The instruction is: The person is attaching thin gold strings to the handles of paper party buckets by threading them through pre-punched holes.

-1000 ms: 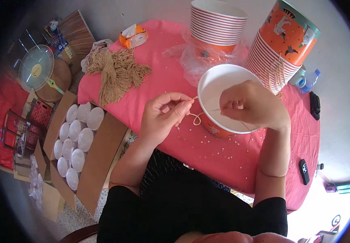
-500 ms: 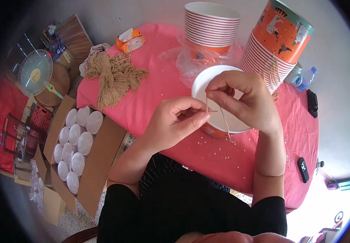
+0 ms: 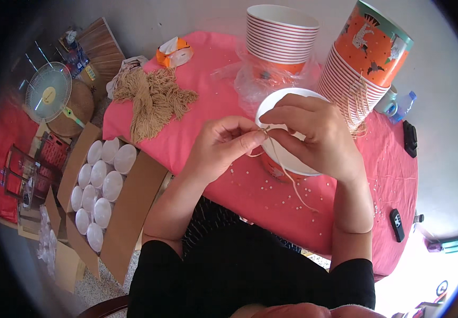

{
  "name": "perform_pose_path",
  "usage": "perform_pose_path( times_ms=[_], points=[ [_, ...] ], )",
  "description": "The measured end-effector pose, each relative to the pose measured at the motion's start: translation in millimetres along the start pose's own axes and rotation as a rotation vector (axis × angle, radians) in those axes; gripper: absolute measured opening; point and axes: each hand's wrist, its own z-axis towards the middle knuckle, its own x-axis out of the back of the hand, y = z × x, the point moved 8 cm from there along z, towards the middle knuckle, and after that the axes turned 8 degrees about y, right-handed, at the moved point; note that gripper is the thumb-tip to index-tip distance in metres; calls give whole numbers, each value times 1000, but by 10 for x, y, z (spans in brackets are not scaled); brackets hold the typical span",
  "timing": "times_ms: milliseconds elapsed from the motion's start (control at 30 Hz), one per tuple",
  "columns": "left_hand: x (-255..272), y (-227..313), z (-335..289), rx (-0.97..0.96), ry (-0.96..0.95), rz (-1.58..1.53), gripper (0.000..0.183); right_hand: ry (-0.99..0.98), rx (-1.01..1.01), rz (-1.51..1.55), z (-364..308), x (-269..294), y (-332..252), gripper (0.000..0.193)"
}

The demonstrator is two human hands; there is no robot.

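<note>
My left hand pinches a thin beige cord between thumb and forefinger. A small loop or crossing of the cord shows at those fingertips. My right hand reaches in from the other side, its forefinger and thumb bent around the same spot with a bit of cord between them. From there one long end dangles over the rim of a paper bucket, white inside and orange outside. Both hands are held above this bucket, and the right one hides much of its opening.
A bundle of beige cords lies at the table's far left, near an orange tissue pack. Stacked buckets and a leaning orange stack with cords stand behind. Left is a carton of clear cups; right, a remote.
The right hand has come down and its fingers have spread somewhat. The cord now crosses at the left fingertips, and its loose end hangs longer toward the lower right.
</note>
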Motion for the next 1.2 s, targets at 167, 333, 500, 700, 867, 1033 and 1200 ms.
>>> perform_pose_path(
  times_ms=[167, 333, 500, 700, 867, 1033, 1200],
  points=[
    [-11, 21, -20, 9, -17, -35, 15, -65, 46, -1, -6, -37, 12, 14],
    [-9, 41, -22, -45, -29, -57, 16, -63, -159, 117, -38, 94, 149, 9],
    [37, -3, -27, -60, 31, 119, 14, 6, -142, 135, -20, 139, 149, 7],
    [36, -67, -44, 41, 23, -65, 12, -63, -60, 72, -17, 21, 87, 5],
    [4, -99, -81, 40, 54, -113, 11, -45, -5, 48, -10, -81, 28, 6],
    [13, -170, -99, 60, 57, -115, 12, -73, -21, 31, -15, -130, 16, 6],
    [-39, -169, -106, 46, 44, -191, 14, -83, -13, 24, -28, -145, 29, 6]
  ],
)
